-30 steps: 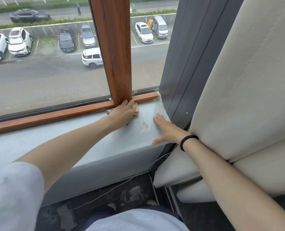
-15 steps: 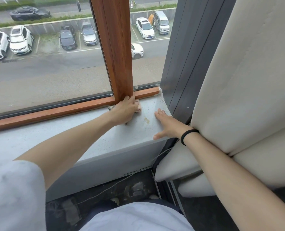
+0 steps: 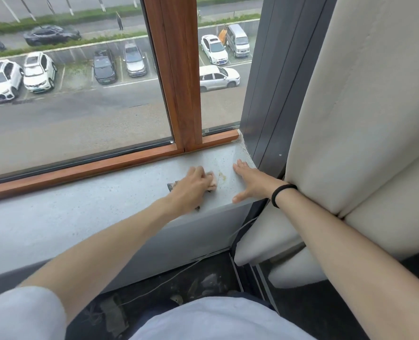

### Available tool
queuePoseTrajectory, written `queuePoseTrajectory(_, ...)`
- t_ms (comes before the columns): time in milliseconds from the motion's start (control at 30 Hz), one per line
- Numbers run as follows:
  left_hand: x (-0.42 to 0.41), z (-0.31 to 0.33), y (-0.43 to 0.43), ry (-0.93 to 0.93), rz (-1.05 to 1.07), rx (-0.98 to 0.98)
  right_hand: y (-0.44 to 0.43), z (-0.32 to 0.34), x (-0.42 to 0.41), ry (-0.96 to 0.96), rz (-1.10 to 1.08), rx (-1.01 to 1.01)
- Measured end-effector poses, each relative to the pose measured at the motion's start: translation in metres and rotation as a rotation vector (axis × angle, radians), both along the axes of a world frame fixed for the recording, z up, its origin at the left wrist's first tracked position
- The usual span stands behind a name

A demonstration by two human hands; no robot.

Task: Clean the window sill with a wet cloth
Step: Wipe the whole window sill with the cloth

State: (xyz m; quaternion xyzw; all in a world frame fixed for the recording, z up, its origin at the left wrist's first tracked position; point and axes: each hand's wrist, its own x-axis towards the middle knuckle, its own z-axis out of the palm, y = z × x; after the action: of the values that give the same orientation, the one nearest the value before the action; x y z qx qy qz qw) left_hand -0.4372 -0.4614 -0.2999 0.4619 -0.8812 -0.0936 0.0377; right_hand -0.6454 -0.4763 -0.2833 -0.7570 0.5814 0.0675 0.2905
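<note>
From the head camera we look down on a pale grey, speckled stone window sill [image 3: 81, 217] that runs along the foot of a brown wooden window frame [image 3: 179, 69]. Beyond the glass is a street with parked cars [image 3: 39, 72]. At its right end the window sill meets a dark grey wall panel [image 3: 265, 94], and beside that stands a cream padded panel [image 3: 363, 119]. Our left hand [image 3: 193, 186] is on the sill near that right end, a little in front of the frame's upright post. Its fingers are curled down and clamped on a crumpled cloth [image 3: 212, 184], pressing it to the stone. A pinkish fold pokes out on the right of the knuckles and a dark patterned edge shows on the left. Just beside the cloth, between our two hands, there is a small yellowish stain [image 3: 222, 177] on the sill, apart from both. Our right hand [image 3: 251, 182] lies flat in the corner by the dark panel, its fingers straight and slightly apart, the thumb at the front edge, holding nothing. A black band [image 3: 283, 193] circles that wrist. Below the sill a thin white cable [image 3: 179, 273] trails over the dark floor [image 3: 203, 278].
</note>
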Motion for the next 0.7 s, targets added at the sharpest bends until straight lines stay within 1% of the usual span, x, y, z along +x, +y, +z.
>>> queuePoseTrajectory(67,0.007,-0.004,0.02,0.009,-0.15,0.002,0.002,0.002,0.002,0.032,0.005,-0.002)
queuePoseTrajectory(133,0.02,-0.004,0.019,0.008,-0.222,0.05,0.003,0.005,0.006,0.081,0.017,-0.023)
queuePoseTrajectory(200,0.029,-0.001,0.009,0.005,-0.186,0.058,0.005,0.005,0.008,0.111,0.016,-0.034)
queuePoseTrajectory(300,0.023,-0.002,0.009,0.072,-0.012,0.045,0.009,0.0,0.007,0.123,0.0,-0.041)
queuePoseTrajectory(333,0.017,-0.005,0.014,0.096,0.012,0.055,0.012,-0.002,0.006,0.114,-0.007,-0.043)
queuePoseTrajectory(400,0.006,-0.009,0.026,0.129,-0.013,0.098,0.014,-0.001,0.006,0.077,-0.02,-0.072)
queuePoseTrajectory(467,0.0,-0.014,0.037,0.156,-0.088,0.15,0.016,0.004,0.007,-0.013,-0.07,-0.159)
queuePoseTrajectory(533,-0.003,-0.013,0.042,0.17,-0.148,0.214,0.014,0.008,0.007,-0.134,-0.175,-0.288)
queuePoseTrajectory(567,-0.005,-0.009,0.043,0.216,-0.136,0.274,0.012,0.01,0.007,-0.178,-0.219,-0.333)
queuePoseTrajectory(600,-0.007,-0.002,0.042,0.321,-0.078,0.373,0.01,0.013,0.006,-0.208,-0.249,-0.353)
queuePoseTrajectory(667,-0.009,0.015,0.038,0.704,0.122,0.609,0.007,0.015,0.004,-0.24,-0.277,-0.368)
queuePoseTrajectory(700,-0.007,0.022,0.033,0.873,0.26,0.691,0.008,0.015,0.003,-0.246,-0.29,-0.368)
